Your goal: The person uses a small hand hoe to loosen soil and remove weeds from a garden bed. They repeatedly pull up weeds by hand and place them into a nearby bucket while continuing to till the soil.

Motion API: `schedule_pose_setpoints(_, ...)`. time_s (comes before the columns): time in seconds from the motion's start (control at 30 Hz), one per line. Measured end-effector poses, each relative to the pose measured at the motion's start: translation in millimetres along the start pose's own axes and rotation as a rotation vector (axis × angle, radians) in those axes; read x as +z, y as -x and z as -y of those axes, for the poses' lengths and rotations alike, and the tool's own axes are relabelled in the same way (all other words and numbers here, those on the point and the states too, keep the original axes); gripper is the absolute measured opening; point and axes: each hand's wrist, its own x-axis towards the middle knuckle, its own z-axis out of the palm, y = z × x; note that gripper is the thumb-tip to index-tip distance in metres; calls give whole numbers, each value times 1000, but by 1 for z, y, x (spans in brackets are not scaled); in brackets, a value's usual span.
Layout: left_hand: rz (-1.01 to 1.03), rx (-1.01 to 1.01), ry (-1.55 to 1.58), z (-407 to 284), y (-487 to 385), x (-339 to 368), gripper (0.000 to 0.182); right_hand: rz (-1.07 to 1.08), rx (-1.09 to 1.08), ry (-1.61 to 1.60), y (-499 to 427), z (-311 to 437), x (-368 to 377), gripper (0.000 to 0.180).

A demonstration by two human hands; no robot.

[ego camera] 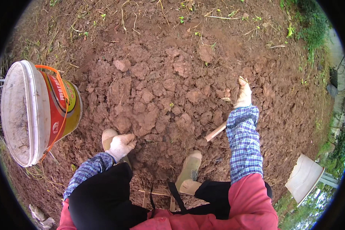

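Note:
My left hand (122, 145), in a pale knit glove, is curled closed over the soil beside my left boot (107, 138). Nothing shows between its fingers. My right hand (243, 92), also gloved and soiled at the fingertips, reaches forward to the cloddy reddish-brown soil (161, 86). A thin dry scrap lies at its fingertips; the glove hides whether anything is held. Below that hand, a wooden handle (215, 131) slants out from under my right forearm, its other end hidden.
A lidded plastic bucket (53, 106) with an orange handle stands at left. My right boot (190, 168) rests on the soil. Part of a wooden stool (158, 193) shows under me. A pale tub-like container (303, 178) is at lower right. Grass (313, 31) borders the upper right.

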Motion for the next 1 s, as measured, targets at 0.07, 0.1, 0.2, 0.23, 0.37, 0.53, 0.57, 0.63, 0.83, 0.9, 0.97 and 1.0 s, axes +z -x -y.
schedule_pose_setpoints(0.07,25,-26,-2,1,1,-4,14,63,-16,-8,9,-15,15,38)
schedule_pose_setpoints(0.1,36,-40,-4,1,1,-5,14,74,-35,5,15,-25,33,40)
schedule_pose_setpoints(0.2,-12,-36,168,-23,-11,-11,15,59,-62,41,38,-59,69,30)
schedule_pose_setpoints(0.23,-13,-25,184,-34,-21,-15,16,127,-30,-20,42,-71,69,30)
schedule_pose_setpoints(0.37,-225,414,530,-82,-67,-30,42,141,35,-49,70,-112,104,29)
schedule_pose_setpoints(0.53,-215,635,-51,-147,-98,-75,43,229,170,139,108,-132,127,61)
schedule_pose_setpoints(0.57,-218,711,-132,-149,-101,-72,39,178,114,194,108,-141,119,64)
schedule_pose_setpoints(0.63,-213,660,-126,-152,-101,-64,31,322,184,288,108,-135,111,65)
schedule_pose_setpoints(0.83,95,128,597,-165,-93,-55,21,149,44,441,102,-119,96,72)
schedule_pose_setpoints(0.9,145,106,859,-176,-85,-56,24,-90,-19,144,88,-104,87,50)
schedule_pose_setpoints(0.97,191,85,988,-176,-84,-57,29,-90,-64,336,59,-85,44,42)
schedule_pose_setpoints(1.0,205,64,990,-168,-84,-58,34,-188,-77,650,54,-71,51,37)
